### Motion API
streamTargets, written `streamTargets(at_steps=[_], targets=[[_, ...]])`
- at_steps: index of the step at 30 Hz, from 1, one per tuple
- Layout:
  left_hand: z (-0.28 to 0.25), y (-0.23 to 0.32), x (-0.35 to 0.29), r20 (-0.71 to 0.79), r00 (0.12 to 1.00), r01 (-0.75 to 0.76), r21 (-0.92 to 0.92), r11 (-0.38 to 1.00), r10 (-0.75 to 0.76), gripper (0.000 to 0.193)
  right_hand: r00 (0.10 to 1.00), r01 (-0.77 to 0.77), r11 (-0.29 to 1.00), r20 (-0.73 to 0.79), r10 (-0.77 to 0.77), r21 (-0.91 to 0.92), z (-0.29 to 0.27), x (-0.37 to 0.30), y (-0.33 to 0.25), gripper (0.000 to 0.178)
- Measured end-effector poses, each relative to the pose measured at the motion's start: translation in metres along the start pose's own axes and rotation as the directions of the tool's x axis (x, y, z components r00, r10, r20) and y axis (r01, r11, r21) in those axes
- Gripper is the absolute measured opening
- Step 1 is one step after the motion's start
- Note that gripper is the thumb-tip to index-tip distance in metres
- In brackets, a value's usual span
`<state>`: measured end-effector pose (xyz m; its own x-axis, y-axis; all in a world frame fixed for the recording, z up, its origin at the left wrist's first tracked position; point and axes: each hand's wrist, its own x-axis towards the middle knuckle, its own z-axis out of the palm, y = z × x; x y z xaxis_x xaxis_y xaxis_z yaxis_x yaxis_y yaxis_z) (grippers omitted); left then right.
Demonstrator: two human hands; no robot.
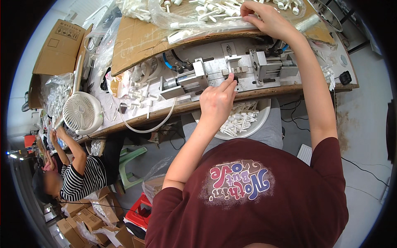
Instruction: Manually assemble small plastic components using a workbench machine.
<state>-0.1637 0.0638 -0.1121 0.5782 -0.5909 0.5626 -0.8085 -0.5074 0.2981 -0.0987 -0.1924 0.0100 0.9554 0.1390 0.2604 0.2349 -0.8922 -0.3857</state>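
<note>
My left hand (218,100) reaches into the middle of a metal clamping jig (235,71) on the bench. Its index finger and thumb come close together at the small centre block; whatever lies between them is hidden. Facing metal slides, a left one (184,82) and a right one (269,68), flank that block. Farther back, my right hand (269,20) is at the edge of a heap of white plastic parts (215,10) with stems and wider round heads. Its fingers are curled in, and a white stem seems to end at the thumb.
A cardboard sheet (136,45) overhangs the jig's back. Below the bench edge a white basin (264,120) of white parts rests at my lap. At left are a white fan (82,112), a looped hose (144,131) and a co-worker in a striped shirt (84,177).
</note>
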Motion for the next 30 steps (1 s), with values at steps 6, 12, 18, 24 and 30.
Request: streamTargets(at_steps=[6,12,18,24,30], targets=[[-0.001,-0.001,0.000,0.021,0.998,0.058,-0.072,0.996,-0.057,0.026,0.985,0.170,0.983,0.016,-0.169,-0.064,-0.006,-0.013,0.005,0.020],[-0.004,-0.002,0.002,0.046,0.998,0.037,-0.057,0.998,-0.034,0.025,0.979,0.203,0.958,0.007,-0.206,-0.203,-0.006,-0.017,0.005,0.026],[-0.026,-0.001,0.014,0.123,0.992,0.035,-0.125,0.992,-0.020,0.030,0.950,0.272,0.889,-0.044,-0.309,-0.367,-0.005,-0.016,0.000,0.028],[-0.043,0.010,0.032,-0.135,0.991,-0.034,-0.225,0.974,0.003,0.039,0.889,0.176,0.980,-0.413,-0.199,-0.093,0.009,-0.037,-0.027,0.031],[-0.039,0.009,0.053,-0.302,0.953,-0.096,-0.297,0.950,0.002,0.041,0.992,0.020,0.419,-0.070,0.103,0.908,0.046,-0.083,-0.077,0.047]])
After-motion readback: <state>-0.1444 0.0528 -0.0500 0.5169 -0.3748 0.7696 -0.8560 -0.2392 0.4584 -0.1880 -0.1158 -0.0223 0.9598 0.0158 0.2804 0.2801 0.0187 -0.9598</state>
